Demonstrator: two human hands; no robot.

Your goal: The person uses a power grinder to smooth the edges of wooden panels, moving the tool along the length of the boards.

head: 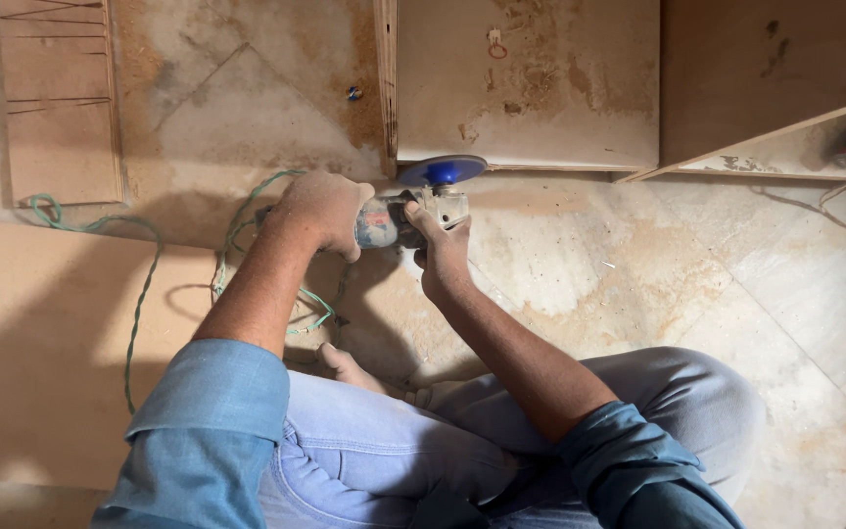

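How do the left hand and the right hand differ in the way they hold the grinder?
The left hand wraps around the rear body of the angle grinder, knuckles up; the right hand grips near the head, beside the blue disc, from below. The left hand looks paler, coated with dust; the right hand looks darker. The left forearm comes in straighter; the right forearm slants in from the right. Both are bare and closed on the same tool.

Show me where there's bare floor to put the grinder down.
Freest patch: the tiled floor right of the right hand, bordered by the plywood panel above and the bent knee below. Crowded left of the left hand, which grips the angle grinder: the green cord loops there across the flat board.
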